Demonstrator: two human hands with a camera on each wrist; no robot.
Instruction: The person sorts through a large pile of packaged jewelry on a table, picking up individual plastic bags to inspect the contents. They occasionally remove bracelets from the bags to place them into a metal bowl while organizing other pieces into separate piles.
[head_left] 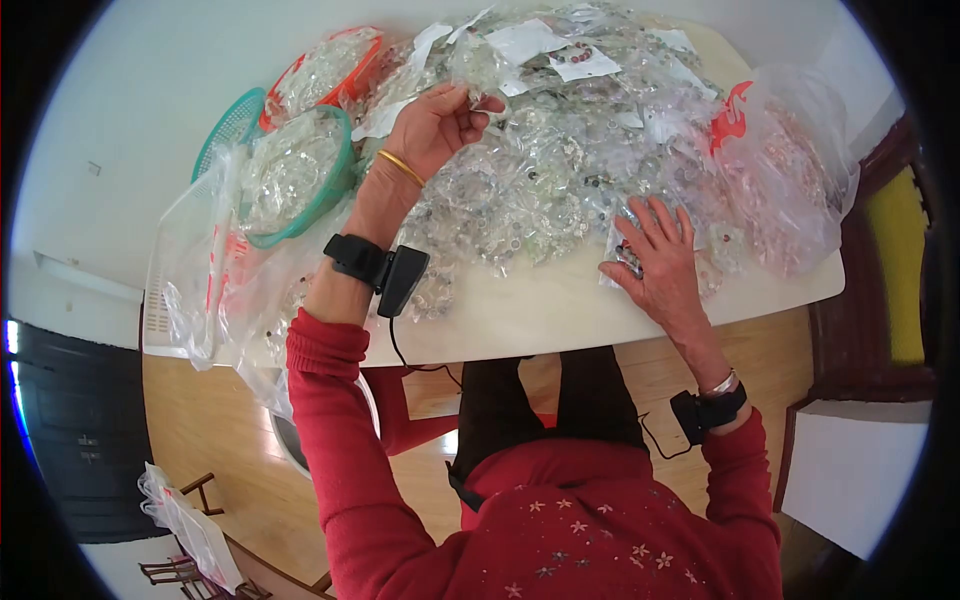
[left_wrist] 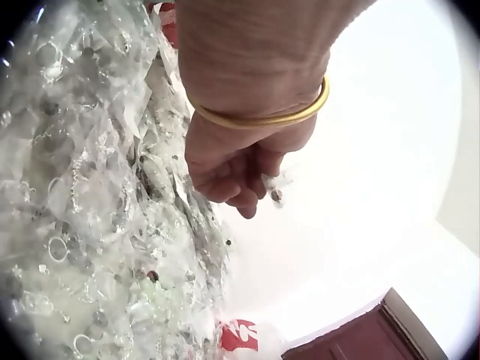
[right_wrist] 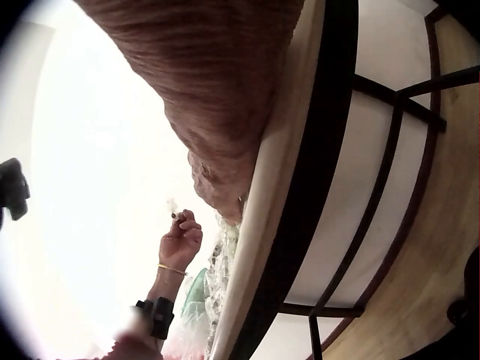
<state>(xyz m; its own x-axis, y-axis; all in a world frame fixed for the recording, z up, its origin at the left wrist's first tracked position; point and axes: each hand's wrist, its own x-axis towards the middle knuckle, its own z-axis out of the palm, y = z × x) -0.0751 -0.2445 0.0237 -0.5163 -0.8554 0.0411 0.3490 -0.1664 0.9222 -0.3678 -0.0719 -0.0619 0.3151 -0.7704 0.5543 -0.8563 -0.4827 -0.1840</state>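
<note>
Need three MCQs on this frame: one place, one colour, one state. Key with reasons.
1. Where does the right hand rest? A in a basket; B on packets near the table edge; C on the lap.
2. Colour of the bangle on the left wrist? A gold; B blue; C purple.
3. State of the left hand? A flat on the table; B hanging empty; C raised, pinching a small packet.
Key: B, straight fingers lie on the packets; A, gold shows in two views; C, fingertips pinch it above the packets.
</note>
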